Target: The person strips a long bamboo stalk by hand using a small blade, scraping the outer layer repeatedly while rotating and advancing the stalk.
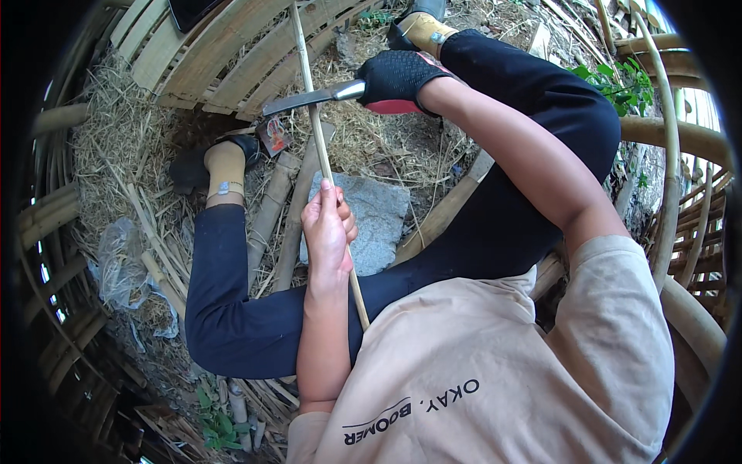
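Observation:
My bare left hand (326, 230) is closed around a long, thin bamboo strip (323, 155). The strip runs from the top of the view down to my shirt. My right hand (402, 81), in a black and red glove, grips a short-bladed knife (297, 101). Its grey blade crosses the strip above my left hand and appears to touch it. The knife's handle is mostly hidden inside the glove. Beneath my left hand, a flat grey stone slab (367, 220) lies on the ground between my legs.
Bamboo slats (224, 58) form a platform at the top left, with a dark flat object (189, 11) on it. Cut bamboo pieces (272, 203) and straw (116, 147) cover the ground. A crumpled clear plastic bag (124, 259) lies left; bamboo poles (672, 139) stand right.

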A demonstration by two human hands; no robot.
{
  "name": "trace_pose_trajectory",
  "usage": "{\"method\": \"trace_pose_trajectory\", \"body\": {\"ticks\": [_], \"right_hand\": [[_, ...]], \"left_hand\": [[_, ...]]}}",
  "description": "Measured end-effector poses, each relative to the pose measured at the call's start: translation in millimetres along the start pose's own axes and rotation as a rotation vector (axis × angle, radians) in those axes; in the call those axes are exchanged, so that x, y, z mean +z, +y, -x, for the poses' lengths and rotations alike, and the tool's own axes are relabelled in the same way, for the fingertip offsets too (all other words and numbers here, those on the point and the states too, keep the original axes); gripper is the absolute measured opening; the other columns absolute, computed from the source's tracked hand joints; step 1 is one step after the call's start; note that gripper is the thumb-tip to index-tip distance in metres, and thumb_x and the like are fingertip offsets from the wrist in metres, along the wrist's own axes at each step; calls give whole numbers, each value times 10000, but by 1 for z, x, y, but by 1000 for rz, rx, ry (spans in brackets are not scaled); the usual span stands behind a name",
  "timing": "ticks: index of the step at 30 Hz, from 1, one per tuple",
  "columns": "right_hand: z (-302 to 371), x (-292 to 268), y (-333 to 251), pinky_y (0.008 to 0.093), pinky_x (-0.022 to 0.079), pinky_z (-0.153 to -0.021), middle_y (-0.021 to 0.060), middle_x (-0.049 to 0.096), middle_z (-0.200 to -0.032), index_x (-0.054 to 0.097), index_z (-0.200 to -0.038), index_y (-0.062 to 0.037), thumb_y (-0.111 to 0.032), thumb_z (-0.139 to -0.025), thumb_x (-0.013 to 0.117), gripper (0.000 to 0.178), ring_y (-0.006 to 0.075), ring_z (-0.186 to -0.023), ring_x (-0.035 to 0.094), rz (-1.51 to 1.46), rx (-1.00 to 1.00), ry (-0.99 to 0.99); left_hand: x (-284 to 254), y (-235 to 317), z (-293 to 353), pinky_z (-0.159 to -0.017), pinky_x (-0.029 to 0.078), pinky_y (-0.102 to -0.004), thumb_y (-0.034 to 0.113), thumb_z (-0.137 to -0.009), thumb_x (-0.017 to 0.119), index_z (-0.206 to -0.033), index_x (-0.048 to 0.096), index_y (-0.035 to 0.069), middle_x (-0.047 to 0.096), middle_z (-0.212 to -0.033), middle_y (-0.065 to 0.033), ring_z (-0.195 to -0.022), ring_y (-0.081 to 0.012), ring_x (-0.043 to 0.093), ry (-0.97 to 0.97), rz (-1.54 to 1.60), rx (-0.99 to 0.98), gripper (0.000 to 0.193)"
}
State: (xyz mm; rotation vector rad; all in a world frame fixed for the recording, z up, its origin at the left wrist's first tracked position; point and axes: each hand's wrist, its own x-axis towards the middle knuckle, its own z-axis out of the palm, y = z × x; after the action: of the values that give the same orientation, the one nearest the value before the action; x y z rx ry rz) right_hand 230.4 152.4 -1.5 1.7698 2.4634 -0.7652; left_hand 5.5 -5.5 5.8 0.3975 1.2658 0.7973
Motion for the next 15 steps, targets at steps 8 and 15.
{"method": "trace_pose_trajectory", "body": {"ticks": [8,15], "right_hand": [[15,-12,-13,437,565,-796,174,734,-864,757,-968,-110,-382,-857,698,300,359,-854,718,40,-54,48],[31,-4,-46,446,564,-780,174,731,-873,759,-950,-114,-373,-833,705,289,366,-847,712,-38,-215,-199]], "left_hand": [[-4,2,1,-372,172,-205,375,-1093,464,-888,507,139,297,-592,102,-428,-1,217,-25,19,12,316],[-5,-1,-3,-371,170,-207,376,-1097,453,-884,504,141,307,-588,100,-426,-1,216,-13,44,-9,321]]}}
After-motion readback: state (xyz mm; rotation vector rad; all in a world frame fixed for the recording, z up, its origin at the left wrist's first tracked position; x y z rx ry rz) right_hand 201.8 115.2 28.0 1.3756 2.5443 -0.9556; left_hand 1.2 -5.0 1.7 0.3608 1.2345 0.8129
